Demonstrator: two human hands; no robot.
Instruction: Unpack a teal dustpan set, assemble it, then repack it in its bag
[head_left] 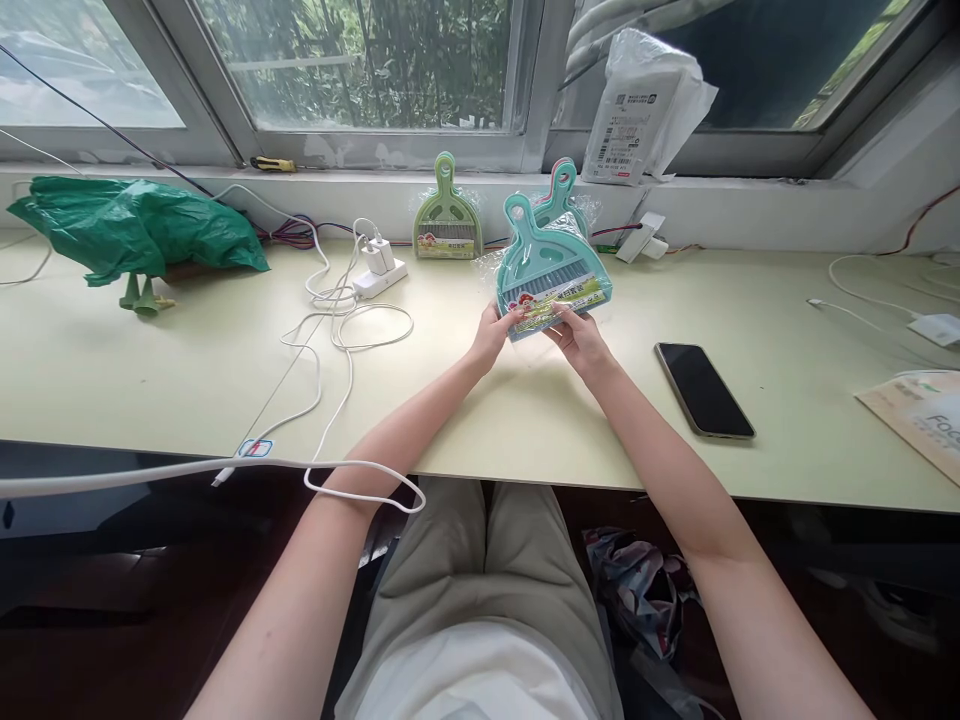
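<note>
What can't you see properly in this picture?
- Head view: label print on the teal dustpan set is too small to read.
- The left hand and right hand cover its lower corners.
- The brown packet is cut off by the right edge.

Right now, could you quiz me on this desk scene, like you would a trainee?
1. True or false: both hands hold the teal dustpan set.
2. Which lies right of the right hand: A) phone B) green bag C) charger?
3. What colour is the dustpan set leaning at the wall, left of the held one?

Key: 1 true; 2 A; 3 green.
</note>
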